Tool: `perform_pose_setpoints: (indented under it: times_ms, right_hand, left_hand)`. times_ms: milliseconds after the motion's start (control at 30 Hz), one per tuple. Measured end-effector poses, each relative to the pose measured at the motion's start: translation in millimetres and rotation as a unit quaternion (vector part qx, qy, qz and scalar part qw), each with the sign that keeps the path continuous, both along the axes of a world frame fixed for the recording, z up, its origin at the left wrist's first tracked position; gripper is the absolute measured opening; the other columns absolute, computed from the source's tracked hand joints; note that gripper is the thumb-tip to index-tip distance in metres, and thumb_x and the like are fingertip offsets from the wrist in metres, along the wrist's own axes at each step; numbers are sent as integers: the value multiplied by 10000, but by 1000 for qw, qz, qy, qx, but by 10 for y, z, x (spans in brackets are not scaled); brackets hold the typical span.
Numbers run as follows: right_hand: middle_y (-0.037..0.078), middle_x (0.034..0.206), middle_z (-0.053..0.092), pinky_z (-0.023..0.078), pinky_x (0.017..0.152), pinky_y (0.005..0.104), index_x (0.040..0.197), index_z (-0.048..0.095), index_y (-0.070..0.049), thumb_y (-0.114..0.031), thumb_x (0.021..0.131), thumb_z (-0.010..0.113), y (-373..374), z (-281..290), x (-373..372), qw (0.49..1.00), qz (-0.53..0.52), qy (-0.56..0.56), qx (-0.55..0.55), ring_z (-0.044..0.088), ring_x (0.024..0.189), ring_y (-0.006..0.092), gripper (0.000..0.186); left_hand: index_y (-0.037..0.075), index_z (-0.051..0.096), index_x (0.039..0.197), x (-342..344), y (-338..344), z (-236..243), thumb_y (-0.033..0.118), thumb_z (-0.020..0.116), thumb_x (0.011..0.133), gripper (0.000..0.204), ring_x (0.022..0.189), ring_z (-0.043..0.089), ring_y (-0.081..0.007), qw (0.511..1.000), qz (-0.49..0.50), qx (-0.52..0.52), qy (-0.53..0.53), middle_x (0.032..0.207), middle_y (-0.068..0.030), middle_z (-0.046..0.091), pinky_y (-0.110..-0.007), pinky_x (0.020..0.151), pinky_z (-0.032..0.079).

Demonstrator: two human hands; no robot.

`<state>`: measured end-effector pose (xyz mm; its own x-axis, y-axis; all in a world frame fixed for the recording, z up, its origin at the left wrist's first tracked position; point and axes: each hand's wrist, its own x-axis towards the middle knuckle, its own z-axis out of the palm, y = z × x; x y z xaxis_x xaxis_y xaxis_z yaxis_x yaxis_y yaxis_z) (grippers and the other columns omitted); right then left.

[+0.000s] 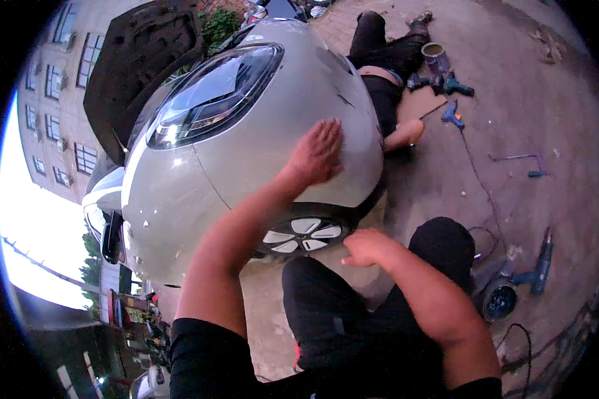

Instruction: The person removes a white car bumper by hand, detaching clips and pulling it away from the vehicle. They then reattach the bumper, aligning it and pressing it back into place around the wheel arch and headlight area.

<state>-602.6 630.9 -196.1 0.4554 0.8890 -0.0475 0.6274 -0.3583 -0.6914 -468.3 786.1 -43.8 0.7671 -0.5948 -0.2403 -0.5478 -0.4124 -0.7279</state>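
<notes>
A silver-grey car with a glossy bumper corner [259,159] fills the middle of the head view. My left hand [318,153] lies flat against this painted panel, its fingers stretched out and holding nothing. Above it is the large oval headlight [216,100]. Below the panel shows a wheel [306,234] with pale spokes. My right hand [368,247] hovers just right of the wheel, by my knees. Its thumb stands apart from loosely bent fingers, and nothing shows in its grasp.
Another person [383,93] lies on the ground beside the bumper, with a forearm [404,135] sticking out. A can [436,58], power tools [452,85], a corded blue tool [453,115], a crank-shaped rod [516,157] and a round black device [499,299] lie rightward. The bonnet [146,66] is raised.
</notes>
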Motion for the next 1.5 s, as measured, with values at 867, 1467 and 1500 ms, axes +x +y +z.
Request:
perform_pose_setpoints:
  times_ms: [867, 1467, 1500]
  right_hand:
    - [194, 1226, 681, 500, 985, 482, 1237, 667, -39, -491, 887, 669, 53, -138, -63, 997, 12, 12, -81, 626, 1169, 375, 572]
    - [200, 1207, 687, 509, 967, 489, 1279, 657, -63, -527, 899, 657, 284, -106, -132, 990, 60, -7, -130, 635, 1138, 394, 599]
    - [208, 1205, 685, 508, 963, 486, 1279, 653, -56, -530, 896, 662, 278, -117, -106, 990, 63, -13, -127, 631, 1135, 402, 609]
  left_hand:
    - [91, 161, 1611, -1891, 1030, -128, 362, 743, 841, 1002, 1508, 77, -536, 881, 258, -338, -209, 1624, -353, 44, -581, 1216, 173]
    - [-94, 195, 1548, -1839, 1196, 318, 407, 711, 866, 991, 1537, 124, -438, 841, 214, -408, -284, 1631, -311, 157, -514, 1248, 119]
    - [-95, 194, 1547, -1844, 1190, 322, 408, 712, 865, 993, 1537, 125, -438, 842, 223, -405, -279, 1630, -311, 160, -513, 1249, 117]
